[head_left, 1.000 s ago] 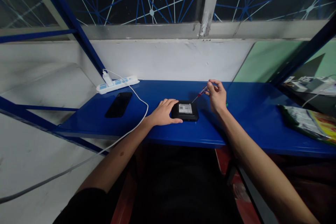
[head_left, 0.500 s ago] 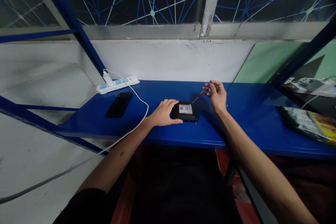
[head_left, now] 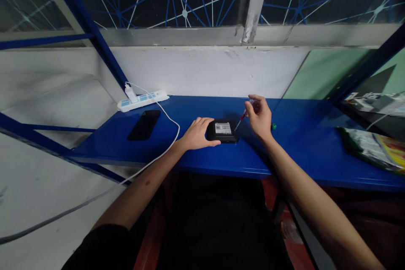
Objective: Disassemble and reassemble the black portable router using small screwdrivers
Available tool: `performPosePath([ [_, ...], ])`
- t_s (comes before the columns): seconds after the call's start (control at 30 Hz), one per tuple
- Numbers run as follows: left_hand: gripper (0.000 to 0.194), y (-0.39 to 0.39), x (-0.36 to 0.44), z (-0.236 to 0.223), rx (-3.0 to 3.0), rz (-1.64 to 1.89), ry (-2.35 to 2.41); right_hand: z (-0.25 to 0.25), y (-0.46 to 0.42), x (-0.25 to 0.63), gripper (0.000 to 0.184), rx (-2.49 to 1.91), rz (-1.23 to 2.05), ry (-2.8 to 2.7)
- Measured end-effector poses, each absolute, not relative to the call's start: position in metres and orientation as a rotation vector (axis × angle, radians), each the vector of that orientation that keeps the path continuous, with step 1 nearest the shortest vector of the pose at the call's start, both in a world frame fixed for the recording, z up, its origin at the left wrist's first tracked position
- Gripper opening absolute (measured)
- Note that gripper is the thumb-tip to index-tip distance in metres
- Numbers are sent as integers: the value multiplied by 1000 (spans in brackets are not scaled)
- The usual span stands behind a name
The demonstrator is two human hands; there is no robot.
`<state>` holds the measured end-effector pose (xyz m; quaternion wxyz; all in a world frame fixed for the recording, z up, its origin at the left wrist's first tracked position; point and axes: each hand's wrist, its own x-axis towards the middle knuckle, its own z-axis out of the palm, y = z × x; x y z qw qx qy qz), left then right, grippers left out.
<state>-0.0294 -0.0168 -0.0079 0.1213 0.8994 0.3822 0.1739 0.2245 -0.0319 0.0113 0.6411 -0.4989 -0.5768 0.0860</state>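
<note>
A flat black box-shaped device (head_left: 230,138) with a white printed label (head_left: 223,128) lies on the blue table. My left hand (head_left: 199,133) is closed around its left side, thumb along the near edge and fingers over the far left corner. In my right hand (head_left: 259,116) I hold a screwdriver (head_left: 243,117) with a reddish, partly clear handle, pinched between thumb and fingers. Its thin shaft slants down to the left, and the tip meets the right part of the device. Whether it sits in a screw is too small to tell.
A black phone (head_left: 144,125) lies at left, near a white power strip (head_left: 144,100) with a plugged-in charger. Its white cable (head_left: 172,123) crosses the table and my left forearm. A small green object (head_left: 274,126) is beside my right wrist. A colourful packet (head_left: 373,147) lies far right.
The screwdriver tip has moved from the device's far edge to its right side, nearer to me. My right hand has turned and the shaft is steeper. My left hand keeps its hold.
</note>
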Motion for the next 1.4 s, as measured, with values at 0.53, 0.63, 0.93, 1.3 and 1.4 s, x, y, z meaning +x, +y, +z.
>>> performPosePath([
  [0.53,95,-13,-31,-14,2603,493,1129,10,-33,218,24,-1052,353,-1364],
  [0.63,95,-13,-31,-15,2603,488,1120,10,-34,216,27,-986,515,-1316],
  [0.93,97,-13,-31,-14,2607,477,1119,11,-29,219,23,-962,531,-1252],
  [1.3,99,-13,-32,-14,2613,457,1123,12,-29,220,26,-989,604,-1155],
  [1.4,98,-13,-32,-14,2611,459,1127,14,-29,221,26,-993,664,-1137],
])
